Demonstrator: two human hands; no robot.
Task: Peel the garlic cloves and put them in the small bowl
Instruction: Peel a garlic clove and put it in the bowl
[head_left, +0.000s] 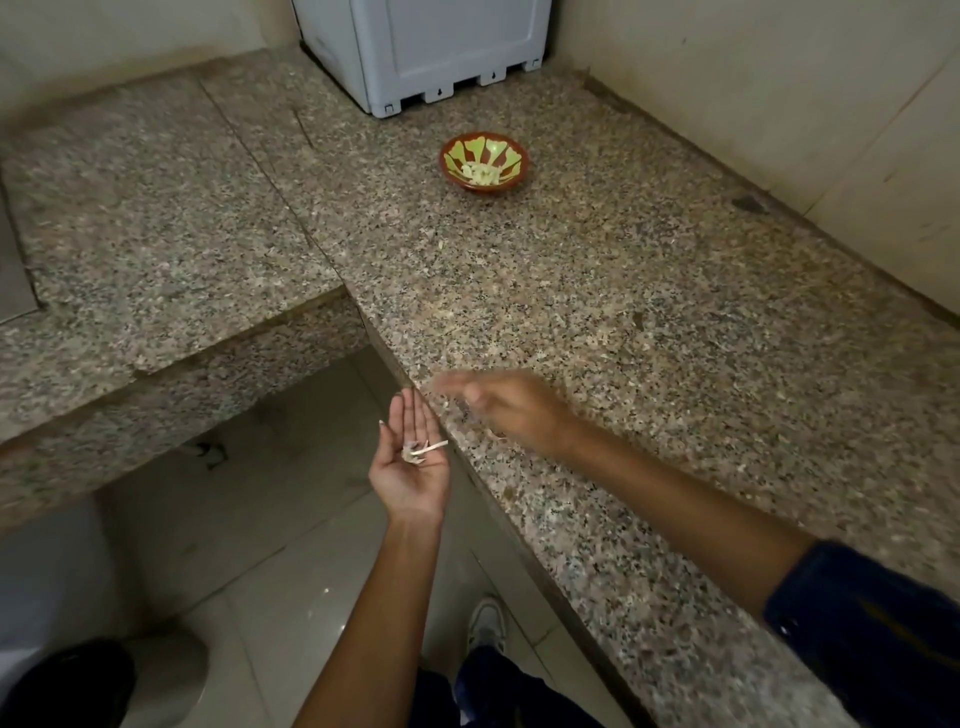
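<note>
A small brown bowl (485, 163) with a green pattern stands far back on the granite counter (649, 291), and peeled garlic cloves (481, 172) lie in it. My left hand (411, 467) is held palm up just off the counter's front edge, fingers straight, with a few pale garlic skins (420, 451) lying on the palm. My right hand (511, 410) is over the counter edge right beside it, blurred by motion, fingers stretched toward the left palm. I see nothing held in it.
A grey plastic appliance (431, 47) stands at the back against the wall. The counter makes an L, with a lower slab (145, 234) to the left. Tiled floor (270, 545) and my shoe (487, 623) lie below. Small skin scraps speckle the counter.
</note>
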